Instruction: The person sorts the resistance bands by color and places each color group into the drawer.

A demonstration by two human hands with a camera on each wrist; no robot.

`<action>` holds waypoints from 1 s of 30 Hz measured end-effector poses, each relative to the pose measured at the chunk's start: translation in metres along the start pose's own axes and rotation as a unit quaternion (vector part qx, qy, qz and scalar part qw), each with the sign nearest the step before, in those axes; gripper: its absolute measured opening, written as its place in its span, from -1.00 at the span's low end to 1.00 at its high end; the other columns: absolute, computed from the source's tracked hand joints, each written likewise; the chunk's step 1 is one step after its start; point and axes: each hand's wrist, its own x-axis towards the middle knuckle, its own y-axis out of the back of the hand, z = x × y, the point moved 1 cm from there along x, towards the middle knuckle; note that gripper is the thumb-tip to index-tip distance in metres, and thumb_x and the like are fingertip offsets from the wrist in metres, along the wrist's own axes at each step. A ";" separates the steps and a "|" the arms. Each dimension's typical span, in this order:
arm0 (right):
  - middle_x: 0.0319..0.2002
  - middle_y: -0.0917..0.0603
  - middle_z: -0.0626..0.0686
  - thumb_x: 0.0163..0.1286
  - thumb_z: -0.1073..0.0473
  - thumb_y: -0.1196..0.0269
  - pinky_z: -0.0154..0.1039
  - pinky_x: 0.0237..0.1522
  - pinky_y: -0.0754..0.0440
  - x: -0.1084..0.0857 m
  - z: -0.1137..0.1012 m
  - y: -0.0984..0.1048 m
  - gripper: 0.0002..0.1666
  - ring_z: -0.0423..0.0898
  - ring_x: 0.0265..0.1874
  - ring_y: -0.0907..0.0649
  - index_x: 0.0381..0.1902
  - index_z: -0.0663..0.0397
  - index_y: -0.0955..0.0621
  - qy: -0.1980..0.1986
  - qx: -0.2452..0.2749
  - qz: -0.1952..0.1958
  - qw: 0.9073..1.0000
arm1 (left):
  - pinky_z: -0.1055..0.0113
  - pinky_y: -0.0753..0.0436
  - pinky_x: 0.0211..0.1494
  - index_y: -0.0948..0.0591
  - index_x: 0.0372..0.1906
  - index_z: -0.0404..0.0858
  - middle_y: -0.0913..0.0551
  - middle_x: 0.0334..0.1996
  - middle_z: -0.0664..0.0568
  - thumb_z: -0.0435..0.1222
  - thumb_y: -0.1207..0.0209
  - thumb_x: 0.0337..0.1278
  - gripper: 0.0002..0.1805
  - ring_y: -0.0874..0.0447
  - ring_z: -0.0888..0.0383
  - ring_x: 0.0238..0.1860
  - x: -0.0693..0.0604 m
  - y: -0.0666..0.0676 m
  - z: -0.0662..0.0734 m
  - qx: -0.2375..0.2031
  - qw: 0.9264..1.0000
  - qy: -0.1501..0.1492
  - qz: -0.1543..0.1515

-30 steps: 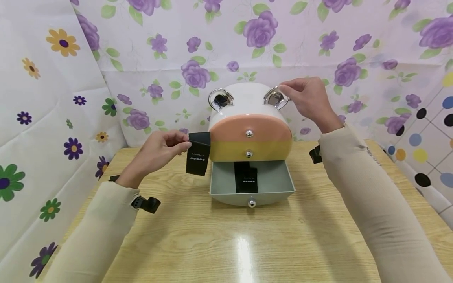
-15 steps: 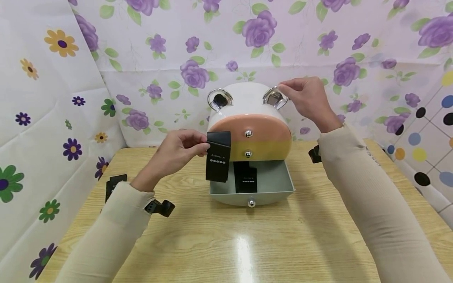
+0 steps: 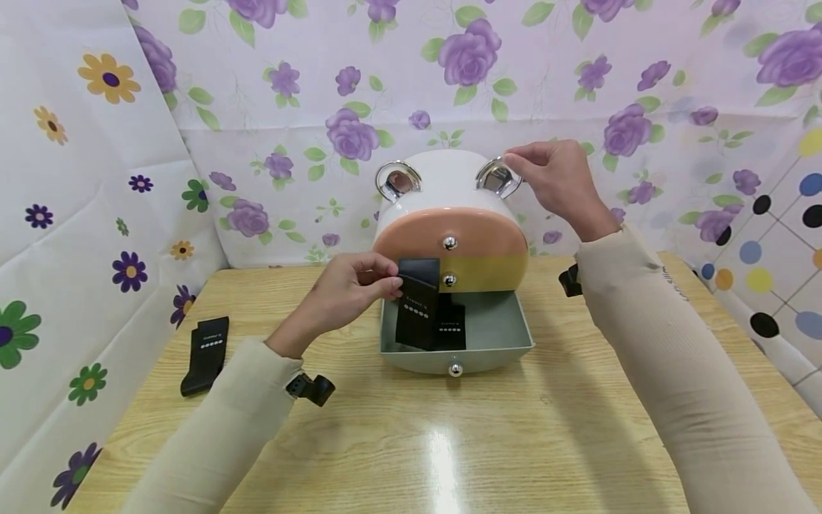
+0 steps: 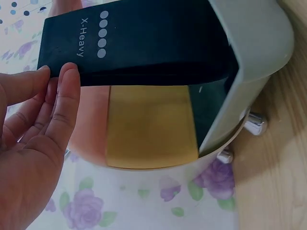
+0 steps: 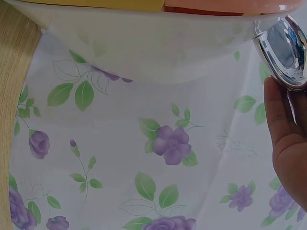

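Observation:
My left hand (image 3: 349,291) pinches the upper edge of a folded black sock (image 3: 416,318) between thumb and fingers. The sock hangs over the left part of the open grey drawer (image 3: 501,325); in the left wrist view its "X-Heavy" print and pale dots show. Another black sock (image 3: 453,332) lies inside the drawer, partly hidden behind the held one. My right hand (image 3: 559,178) holds the rim of the chrome right ear (image 3: 499,178) on the white drawer box (image 3: 449,175). From the right wrist view, fingers touch the ear (image 5: 287,52) from its outer side.
Above the grey drawer, the orange drawer (image 3: 417,232) and yellow drawer (image 3: 488,273) are closed, each with a round silver knob. More black socks (image 3: 207,353) lie at the left of the wooden table (image 3: 359,442). A flowered cloth (image 3: 289,86) hangs behind.
My left hand has carried the sock rightward, from beside the box to over the grey drawer, lowering it lately. Socks on the left of the table have come into sight. My right hand stays on the ear.

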 end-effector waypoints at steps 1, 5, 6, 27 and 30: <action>0.07 -0.70 0.15 0.47 -0.06 -0.25 -0.03 0.20 -0.56 0.000 0.000 0.000 -0.54 0.02 0.17 -0.62 0.10 0.16 -0.71 0.001 0.001 0.000 1.000 | 0.02 -0.74 -0.08 -0.65 -0.22 -0.47 -0.70 -0.32 -0.16 -0.49 -0.22 0.31 -0.93 -0.75 -0.20 -0.23 -0.001 -0.001 -0.001 0.004 1.000 0.002 -0.001; 0.07 -0.70 0.15 0.47 -0.07 -0.25 -0.04 0.20 -0.56 0.000 0.000 -0.001 -0.53 0.02 0.17 -0.62 0.10 0.16 -0.71 0.004 0.004 -0.001 1.000 | 0.12 -0.76 -0.12 -0.65 -0.21 -0.46 -0.70 -0.32 -0.15 -0.48 -0.22 0.32 -0.93 -0.76 -0.20 -0.23 -0.003 -0.002 -0.005 0.014 1.000 0.007 -0.003; 0.07 -0.70 0.15 0.47 -0.07 -0.25 -0.04 0.20 -0.56 0.000 0.000 -0.001 -0.53 0.02 0.17 -0.62 0.10 0.16 -0.71 0.004 0.003 -0.001 1.000 | 0.18 -0.76 -0.14 -0.65 -0.21 -0.46 -0.71 -0.32 -0.15 -0.48 -0.22 0.32 -0.92 -0.76 -0.20 -0.23 -0.004 -0.002 -0.005 0.015 1.000 0.008 -0.004; 0.06 -0.71 0.15 0.46 -0.09 -0.26 -0.04 0.19 -0.57 0.000 0.002 -0.001 -0.52 0.02 0.16 -0.62 0.09 0.16 -0.72 0.009 0.004 0.005 1.000 | 0.25 -0.72 -0.13 -0.70 -0.21 -0.39 -0.66 -0.20 -0.12 -0.44 -0.28 0.28 -0.93 -0.75 -0.06 -0.13 -0.002 -0.014 -0.036 0.057 0.996 0.046 -0.045; 0.05 -0.71 0.14 0.46 -0.10 -0.25 -0.04 0.18 -0.57 0.000 0.002 -0.001 -0.52 0.03 0.16 -0.62 0.09 0.15 -0.72 0.010 0.002 0.003 1.000 | 0.27 -0.72 -0.09 -0.72 -0.11 -0.39 -0.68 -0.12 -0.13 -0.42 -0.27 0.29 -0.85 -0.74 0.00 -0.08 -0.001 -0.015 -0.038 0.078 0.994 0.055 -0.043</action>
